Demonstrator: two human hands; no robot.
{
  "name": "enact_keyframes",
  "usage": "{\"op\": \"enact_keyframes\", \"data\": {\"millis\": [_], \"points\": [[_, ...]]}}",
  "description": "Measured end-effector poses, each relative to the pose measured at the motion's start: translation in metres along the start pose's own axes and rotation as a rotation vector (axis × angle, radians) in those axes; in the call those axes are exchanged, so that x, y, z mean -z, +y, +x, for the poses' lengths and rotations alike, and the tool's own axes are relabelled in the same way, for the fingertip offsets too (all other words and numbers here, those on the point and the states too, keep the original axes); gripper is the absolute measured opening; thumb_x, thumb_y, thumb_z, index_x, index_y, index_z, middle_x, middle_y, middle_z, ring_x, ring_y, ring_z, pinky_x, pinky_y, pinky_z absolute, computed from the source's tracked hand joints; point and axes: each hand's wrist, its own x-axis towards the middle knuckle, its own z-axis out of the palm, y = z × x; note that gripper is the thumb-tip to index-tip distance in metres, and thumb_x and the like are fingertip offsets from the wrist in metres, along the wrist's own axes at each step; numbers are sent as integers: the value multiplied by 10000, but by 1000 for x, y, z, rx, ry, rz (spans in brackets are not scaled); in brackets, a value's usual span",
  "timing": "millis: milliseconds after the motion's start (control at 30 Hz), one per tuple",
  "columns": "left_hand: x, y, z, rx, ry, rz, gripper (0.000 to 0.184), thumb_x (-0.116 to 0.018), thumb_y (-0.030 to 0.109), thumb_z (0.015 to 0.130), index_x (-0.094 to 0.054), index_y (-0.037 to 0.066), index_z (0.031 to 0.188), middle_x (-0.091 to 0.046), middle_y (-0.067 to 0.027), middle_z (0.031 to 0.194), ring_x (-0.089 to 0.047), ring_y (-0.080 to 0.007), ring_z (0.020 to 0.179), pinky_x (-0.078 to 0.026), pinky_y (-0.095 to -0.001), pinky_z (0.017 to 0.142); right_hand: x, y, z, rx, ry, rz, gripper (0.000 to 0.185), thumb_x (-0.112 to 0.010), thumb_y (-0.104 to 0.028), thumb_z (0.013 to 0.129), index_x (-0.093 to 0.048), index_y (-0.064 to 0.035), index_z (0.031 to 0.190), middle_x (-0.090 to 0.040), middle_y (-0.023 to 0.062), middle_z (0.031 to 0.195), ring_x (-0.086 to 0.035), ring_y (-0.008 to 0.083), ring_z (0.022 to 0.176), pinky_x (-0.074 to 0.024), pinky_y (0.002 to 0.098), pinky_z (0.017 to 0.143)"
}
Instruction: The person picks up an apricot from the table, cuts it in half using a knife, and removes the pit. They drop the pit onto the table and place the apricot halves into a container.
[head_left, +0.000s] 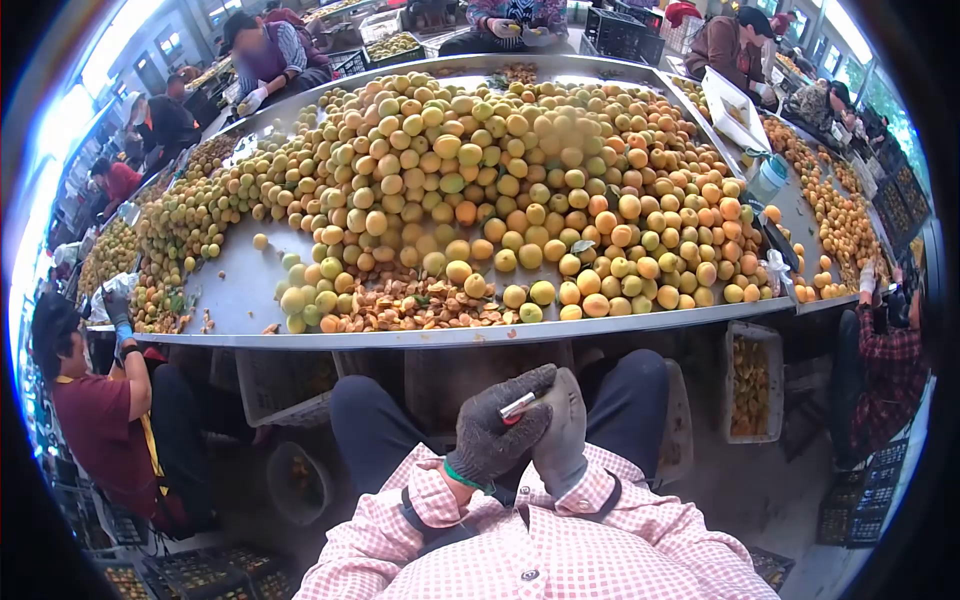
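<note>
My left hand (497, 428), in a dark knit glove with a green cuff, is closed in front of my lap. A short silver tool with a reddish end (518, 406) shows at its fingers; its kind and far end are hidden. Pressed against it is my right hand (562, 430), in a grey glove, fingers curled; what they hold, if anything, is hidden. Beyond both hands, a metal table (250, 280) carries a large heap of yellow-orange apricots (430, 150). Split apricot pieces (410, 300) lie in a pile along its near edge.
Below the table edge are a white crate (285, 390), a round bucket (300, 483) and a crate of fruit pieces (752, 385). A person in a maroon shirt (105, 415) sits at left; another in a checked shirt (888, 370) at right. A white tray (735, 110) rests across the table.
</note>
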Motion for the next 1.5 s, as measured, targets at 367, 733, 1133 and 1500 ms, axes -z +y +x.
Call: {"op": "enact_keyframes", "data": {"millis": [367, 733, 1133, 1500], "points": [[-3, -21, -14, 1043, 46, -1462, 387, -515, 489, 905, -612, 119, 959, -566, -23, 639, -501, -129, 448, -392, -216, 418, 3, 9, 29, 611, -116, -349, 163, -506, -83, 903, -537, -52, 746, -546, 68, 695, -512, 173, 546, -414, 278, 518], [33, -29, -2, 894, 11, -1173, 510, -401, 539, 944, -418, 241, 1358, -310, 29, 499, -249, -93, 349, -222, -239, 352, 29, 31, 39, -670, -256, 1000, 388, -361, -399, 1004, -570, -77, 945, -545, 56, 785, -488, 108, 557, -388, 251, 448], [26, -60, -8, 597, -53, -92, 504, -527, 91, 903, -384, 38, 1383, -558, -119, 1282, -609, -155, 942, -486, -278, 782, 1, 14, 4, -224, -130, 357, 262, -614, -56, 872, -529, -29, 1119, -569, 6, 981, -533, 71, 893, -454, 218, 803], [31, -5, 7, 707, 5, -956, 327, -513, 85, 935, -532, 26, 1256, -475, 54, 620, -445, -55, 495, -376, -199, 463, 30, 11, -13, -1066, -611, 766, 309, -642, -212, 873, -523, -71, 1121, -596, 45, 987, -581, 117, 771, -459, 240, 742]]}}
